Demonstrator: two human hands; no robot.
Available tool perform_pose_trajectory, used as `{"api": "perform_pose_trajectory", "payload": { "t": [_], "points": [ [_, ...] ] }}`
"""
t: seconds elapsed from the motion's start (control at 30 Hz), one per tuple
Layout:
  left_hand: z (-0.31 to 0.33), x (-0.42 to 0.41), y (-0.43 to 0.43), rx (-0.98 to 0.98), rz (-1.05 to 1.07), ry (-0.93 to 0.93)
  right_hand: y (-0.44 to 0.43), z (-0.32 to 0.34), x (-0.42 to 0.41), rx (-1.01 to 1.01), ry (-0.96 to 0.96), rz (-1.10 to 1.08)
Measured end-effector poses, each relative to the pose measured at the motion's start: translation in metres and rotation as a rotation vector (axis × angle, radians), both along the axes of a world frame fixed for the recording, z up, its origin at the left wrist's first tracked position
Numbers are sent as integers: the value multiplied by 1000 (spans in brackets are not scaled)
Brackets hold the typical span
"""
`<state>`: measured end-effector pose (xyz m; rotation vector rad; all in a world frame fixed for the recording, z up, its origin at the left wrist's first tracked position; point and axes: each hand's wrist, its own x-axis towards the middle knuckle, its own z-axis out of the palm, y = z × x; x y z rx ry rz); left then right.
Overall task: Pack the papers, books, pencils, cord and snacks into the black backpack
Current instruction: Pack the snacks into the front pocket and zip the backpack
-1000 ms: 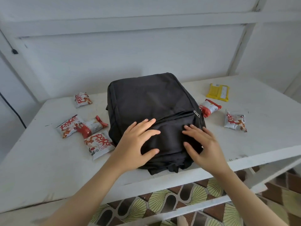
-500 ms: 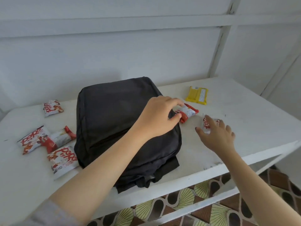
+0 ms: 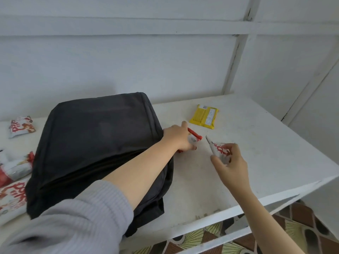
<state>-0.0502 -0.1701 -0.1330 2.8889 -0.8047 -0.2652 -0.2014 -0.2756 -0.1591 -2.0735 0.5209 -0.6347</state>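
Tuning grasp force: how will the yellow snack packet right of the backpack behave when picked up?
Probably light: the yellow snack packet is thin and lies flat on the table. Unlikely to roll. Its smooth wrapper may slip or crumple when pinched.

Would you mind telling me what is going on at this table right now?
A person is gathering snacks beside the black backpack. The left hand grips a red-ended packet, and the right hand pinches a white packet. A yellow packet and the left-side packets lie on the white table.
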Motion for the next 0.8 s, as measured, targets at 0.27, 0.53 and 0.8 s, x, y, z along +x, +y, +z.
{"api": "perform_pose_trajectory", "payload": {
  "t": [0.27,0.53,0.8],
  "points": [
    [31,-13,15,-471,25,1,7,9,5,323,-179,28],
    [103,-72,148,-708,86,-140,51,33,8,398,-344,346],
    [67,-125,245,-580,88,-114,124,45,1,210,-265,557]
  ]
}}
